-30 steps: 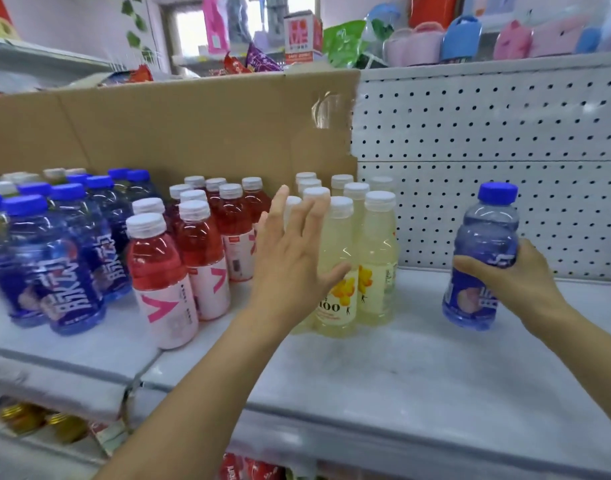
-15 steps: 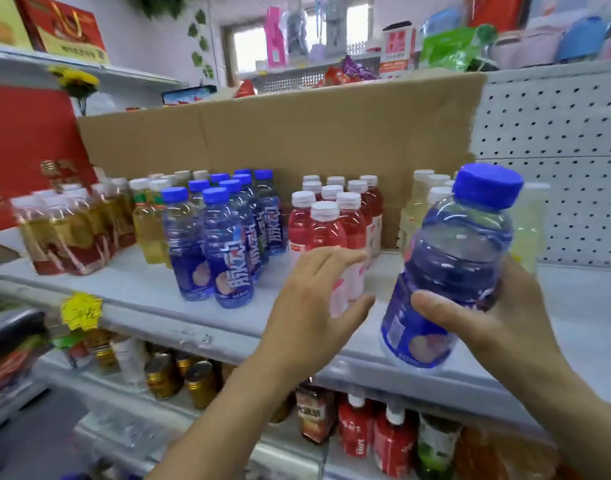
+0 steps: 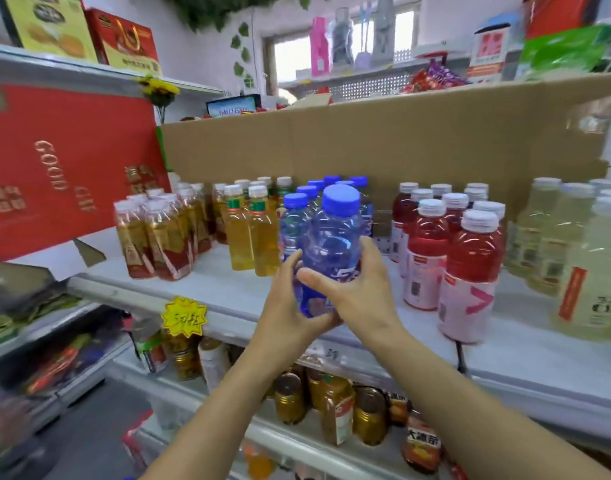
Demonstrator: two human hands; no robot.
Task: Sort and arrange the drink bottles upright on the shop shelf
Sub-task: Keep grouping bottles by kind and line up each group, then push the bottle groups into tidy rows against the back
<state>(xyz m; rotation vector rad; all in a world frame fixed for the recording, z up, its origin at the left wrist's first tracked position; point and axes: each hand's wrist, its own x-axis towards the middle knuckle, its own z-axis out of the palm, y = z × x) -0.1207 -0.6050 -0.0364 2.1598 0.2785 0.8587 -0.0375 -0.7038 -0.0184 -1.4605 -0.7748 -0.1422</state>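
Blue bottle (image 3: 331, 244) upright, clasped by left hand (image 3: 290, 306) and right hand (image 3: 359, 292) over shelf (image 3: 228, 289), blue bottles (image 3: 297, 216) just behind, red bottles (image 3: 470, 258) right, amber bottles (image 3: 248, 230) left, cardboard (image 3: 383, 140) backing

Front strip of the shelf (image 3: 228, 292) lay bare ahead of my hands. I held the blue-capped bottle (image 3: 331, 244) upright in both, left hand (image 3: 290, 306) and right hand (image 3: 363, 296), just in front of the blue bottle group (image 3: 304, 209). That group blocked the way straight back. Yellow tea bottles (image 3: 252, 233) stood close on its left, red drink bottles (image 3: 449, 251) on its right, with a narrow gap between blue and red. Pale bottles (image 3: 574, 244) crowded the far right. The cardboard sheet (image 3: 383, 140) closed off the rear. Open shelf showed right of my right wrist, before the reds.
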